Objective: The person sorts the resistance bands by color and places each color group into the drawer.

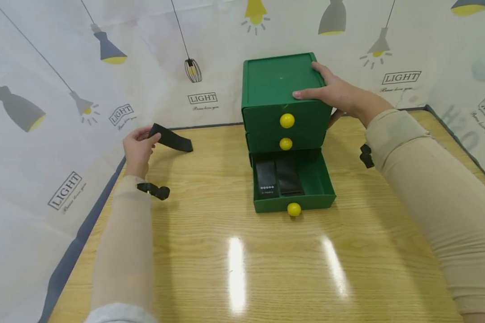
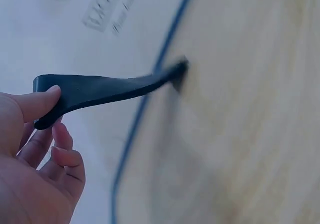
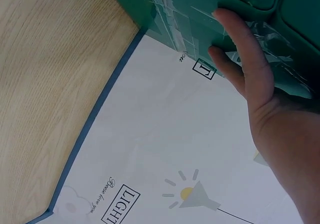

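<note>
My left hand (image 1: 138, 150) pinches one end of a black resistance band (image 1: 171, 139) between thumb and fingers. In the left wrist view the flat looped band (image 2: 100, 89) stretches away from the hand, its far end at or just above the table. My right hand (image 1: 341, 94) rests on the right side of a green drawer box (image 1: 283, 80); thumb and a finger lie on its top, other fingers against its side wall. The bottom drawer (image 1: 317, 179) is pulled out. Inside lie a black band with printed dots and lettering (image 1: 266, 177) and another black band (image 1: 288, 175).
Yellow round knobs (image 1: 293, 209) are on the drawer fronts; the upper two drawers are closed. The box stands on a wooden table (image 1: 202, 260) near its back edge. White cloth printed with lamps (image 1: 145, 67) surrounds the table. Clear tape (image 3: 175, 21) shows on the box's side.
</note>
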{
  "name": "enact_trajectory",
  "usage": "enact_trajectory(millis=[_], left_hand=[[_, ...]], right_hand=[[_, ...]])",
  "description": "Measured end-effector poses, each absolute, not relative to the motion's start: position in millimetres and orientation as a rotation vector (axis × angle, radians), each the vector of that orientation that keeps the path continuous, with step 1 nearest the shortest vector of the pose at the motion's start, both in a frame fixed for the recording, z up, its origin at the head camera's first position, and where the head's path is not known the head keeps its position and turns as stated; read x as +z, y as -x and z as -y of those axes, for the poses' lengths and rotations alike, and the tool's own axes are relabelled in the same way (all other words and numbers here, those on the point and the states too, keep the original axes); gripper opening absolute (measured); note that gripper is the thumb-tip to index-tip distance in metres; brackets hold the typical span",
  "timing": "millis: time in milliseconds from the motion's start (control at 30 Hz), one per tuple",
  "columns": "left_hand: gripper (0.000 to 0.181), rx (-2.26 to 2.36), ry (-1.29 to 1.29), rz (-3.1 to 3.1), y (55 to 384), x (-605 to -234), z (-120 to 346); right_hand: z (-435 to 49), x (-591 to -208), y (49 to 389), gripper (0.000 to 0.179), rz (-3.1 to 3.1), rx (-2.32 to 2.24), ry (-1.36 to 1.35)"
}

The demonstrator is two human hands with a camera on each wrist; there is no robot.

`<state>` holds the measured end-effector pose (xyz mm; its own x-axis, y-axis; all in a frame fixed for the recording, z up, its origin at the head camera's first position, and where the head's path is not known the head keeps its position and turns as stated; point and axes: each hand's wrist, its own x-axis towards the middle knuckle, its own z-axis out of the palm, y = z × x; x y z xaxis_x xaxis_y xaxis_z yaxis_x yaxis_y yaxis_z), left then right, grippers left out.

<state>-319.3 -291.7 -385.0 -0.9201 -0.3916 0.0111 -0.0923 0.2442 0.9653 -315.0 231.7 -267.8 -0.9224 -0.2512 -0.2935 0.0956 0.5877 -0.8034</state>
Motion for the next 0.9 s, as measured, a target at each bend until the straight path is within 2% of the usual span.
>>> enact_trajectory(millis=[133, 367, 900], left_hand=[[0.025, -1.717, -0.36, 2.227, 313.2, -358.9, 275.3], [0.028, -1.721, -0.205, 2.19, 289.2, -322.2, 242.4], [0.015, -1.673, 0.116, 2.283, 212.9, -269.3, 164.3]], right_hand=[[-231.6, -268.1, 315.3, 0.114, -2.439, -1.267, 0.117], [-230.9, -268.6, 314.0, 0.114, -2.435, -1.272, 0.11], [-229.6, -264.9, 312.9, 0.115, -2.442, -1.264, 0.111]])
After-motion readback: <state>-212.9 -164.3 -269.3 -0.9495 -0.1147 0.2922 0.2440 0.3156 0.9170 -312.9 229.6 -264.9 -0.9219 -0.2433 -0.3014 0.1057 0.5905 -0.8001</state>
